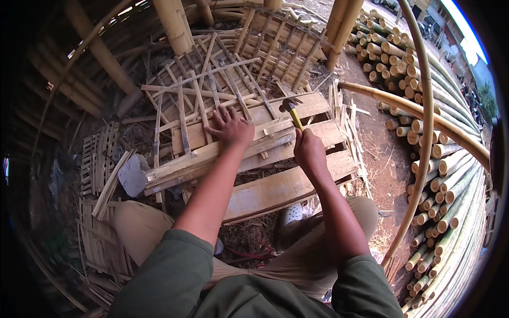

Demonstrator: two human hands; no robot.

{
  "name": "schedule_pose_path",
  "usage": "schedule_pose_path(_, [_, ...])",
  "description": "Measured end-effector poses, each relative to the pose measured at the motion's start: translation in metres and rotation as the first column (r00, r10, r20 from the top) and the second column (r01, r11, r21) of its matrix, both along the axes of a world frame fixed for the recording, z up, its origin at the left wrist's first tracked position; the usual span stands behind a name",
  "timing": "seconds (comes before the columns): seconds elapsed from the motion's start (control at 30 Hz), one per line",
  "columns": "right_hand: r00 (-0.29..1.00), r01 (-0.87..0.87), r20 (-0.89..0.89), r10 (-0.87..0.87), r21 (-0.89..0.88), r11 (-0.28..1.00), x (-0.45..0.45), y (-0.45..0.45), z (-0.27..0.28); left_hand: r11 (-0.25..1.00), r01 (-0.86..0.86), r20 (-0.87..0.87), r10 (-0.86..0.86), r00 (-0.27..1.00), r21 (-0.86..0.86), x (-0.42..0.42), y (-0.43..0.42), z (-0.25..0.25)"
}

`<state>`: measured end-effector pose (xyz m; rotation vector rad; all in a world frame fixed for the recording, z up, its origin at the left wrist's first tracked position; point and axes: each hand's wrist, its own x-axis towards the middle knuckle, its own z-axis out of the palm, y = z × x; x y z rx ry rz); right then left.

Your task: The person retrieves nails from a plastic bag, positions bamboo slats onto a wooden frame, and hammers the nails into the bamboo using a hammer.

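Spread fingers of my left hand [232, 127] rest on the bamboo strips and planks in front of me. My right hand [309, 150] is wrapped round the yellow handle of a hammer [293, 112], whose dark claw head is above the right end of the bundled strips. Those long pale strips [212, 160] lie side by side across a low wooden bench of wide planks [270, 194]. Beyond my left hand, a lattice of crossed thin strips [199, 87] leans over the planks.
Cut bamboo poles [450, 180] are stacked along the right. A curved bamboo pole [424, 106] arches in front of them. Upright bamboo posts [174, 26] stand at the back. A slatted panel [281, 45] lies behind the bench, and a grey block [133, 175] sits at its left end.
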<state>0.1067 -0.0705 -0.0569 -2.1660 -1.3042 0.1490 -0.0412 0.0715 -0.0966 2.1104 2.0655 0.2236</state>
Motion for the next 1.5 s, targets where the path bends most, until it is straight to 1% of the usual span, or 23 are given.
schedule_pose_path(0.07, [0.998, -0.048, 0.040, 0.049, -0.018, 0.999, 0.002, -0.002, -0.014, 1.000, -0.002, 0.003, 0.002, 1.000, -0.006, 0.000, -0.001, 0.002])
schedule_pose_path(0.13, [0.993, -0.092, 0.074, 0.094, -0.030, 0.995, -0.002, -0.002, -0.008, 1.000, 0.000, -0.001, 0.000, 1.000, -0.004, 0.000, -0.001, 0.002])
schedule_pose_path(0.2, [0.999, 0.002, 0.053, -0.007, 0.092, 0.996, -0.009, 0.000, 0.007, 1.000, -0.003, -0.001, 0.003, 1.000, -0.016, 0.000, 0.000, 0.003])
schedule_pose_path(0.27, [0.998, 0.013, 0.049, -0.028, 0.276, 0.961, -0.014, 0.000, 0.029, 1.000, -0.004, 0.001, 0.004, 1.000, -0.016, 0.000, 0.000, 0.006])
schedule_pose_path(0.33, [0.998, 0.009, 0.049, -0.031, 0.402, 0.915, -0.011, 0.000, 0.021, 1.000, -0.009, 0.003, 0.009, 1.000, -0.029, 0.000, -0.002, 0.003])
schedule_pose_path(0.4, [0.984, -0.114, 0.139, 0.113, 0.003, 0.993, 0.000, 0.000, -0.013, 1.000, -0.004, 0.000, 0.004, 1.000, -0.002, -0.001, -0.002, 0.004])
schedule_pose_path(0.43, [0.966, -0.124, 0.216, 0.144, -0.102, 0.987, -0.001, -0.003, -0.018, 1.000, -0.008, -0.012, 0.008, 1.000, 0.000, 0.000, -0.003, 0.004])
schedule_pose_path(0.47, [0.985, -0.122, 0.115, 0.131, -0.084, 0.989, -0.003, -0.003, -0.021, 1.000, -0.002, -0.013, 0.002, 1.000, 0.015, 0.000, -0.001, 0.007])
schedule_pose_path(0.53, [0.996, -0.051, 0.073, 0.051, -0.011, 0.999, -0.014, 0.002, -0.023, 1.000, 0.005, -0.002, -0.005, 1.000, -0.027, 0.000, -0.001, 0.007])
schedule_pose_path(0.63, [1.000, 0.014, -0.002, -0.014, -0.003, 1.000, -0.020, 0.000, -0.008, 1.000, 0.006, 0.002, -0.006, 1.000, -0.024, 0.000, -0.001, 0.007])
schedule_pose_path(0.77, [0.999, 0.021, -0.035, -0.021, 0.005, 1.000, -0.010, 0.003, -0.019, 1.000, -0.004, 0.020, 0.003, 1.000, 0.010, 0.000, 0.000, 0.002])
schedule_pose_path(0.83, [0.992, 0.035, -0.125, -0.036, -0.011, 0.999, -0.007, 0.004, -0.016, 1.000, -0.007, 0.024, 0.006, 1.000, 0.007, 0.001, -0.001, 0.003])
schedule_pose_path(0.87, [0.991, 0.063, -0.121, -0.054, 0.074, 0.995, -0.006, 0.004, -0.014, 1.000, -0.005, 0.024, 0.005, 1.000, 0.003, 0.000, 0.000, 0.004])
schedule_pose_path(0.93, [0.973, 0.150, -0.208, -0.099, 0.246, 0.958, -0.015, 0.001, 0.018, 1.000, -0.006, 0.026, 0.006, 1.000, -0.001, 0.001, 0.000, 0.005])
schedule_pose_path(1.0, [0.979, 0.188, -0.146, -0.139, 0.411, 0.892, -0.015, 0.002, 0.026, 1.000, -0.013, 0.034, 0.013, 0.999, -0.013, 0.001, 0.000, 0.005])
schedule_pose_path(1.03, [0.980, 0.184, -0.143, -0.136, 0.406, 0.895, -0.015, 0.001, 0.020, 1.000, -0.014, 0.024, 0.015, 1.000, -0.013, 0.002, 0.000, 0.005])
schedule_pose_path(1.07, [0.993, 0.110, -0.072, -0.098, 0.196, 0.974, -0.014, 0.000, 0.007, 1.000, -0.014, 0.012, 0.014, 1.000, -0.014, 0.002, 0.000, 0.006])
schedule_pose_path(1.1, [0.999, 0.046, -0.014, -0.047, -0.027, 0.999, -0.012, 0.000, -0.008, 1.000, -0.012, 0.011, 0.013, 1.000, -0.017, 0.001, -0.002, 0.005])
schedule_pose_path(1.13, [0.999, 0.013, -0.036, -0.016, -0.068, 0.998, -0.011, 0.002, -0.019, 1.000, -0.004, 0.021, 0.004, 1.000, -0.017, 0.000, -0.003, 0.004])
schedule_pose_path(1.2, [0.993, 0.103, -0.060, -0.105, -0.043, 0.994, -0.008, 0.006, -0.022, 1.000, 0.013, 0.027, -0.013, 1.000, 0.007, 0.001, 0.002, 0.008])
schedule_pose_path(1.3, [0.983, 0.138, -0.120, -0.138, -0.008, 0.990, -0.008, 0.002, -0.011, 1.000, -0.015, 0.031, 0.015, 0.999, -0.011, 0.001, 0.002, 0.005])
schedule_pose_path(1.43, [0.994, 0.047, -0.094, -0.051, -0.042, 0.998, -0.011, -0.002, -0.011, 1.000, -0.022, -0.002, 0.022, 1.000, -0.022, 0.003, 0.001, 0.006])
schedule_pose_path(1.5, [0.992, 0.066, -0.104, -0.065, 0.001, 0.998, -0.011, 0.000, -0.009, 0.999, -0.022, 0.009, 0.022, 1.000, -0.026, 0.002, 0.002, 0.006])
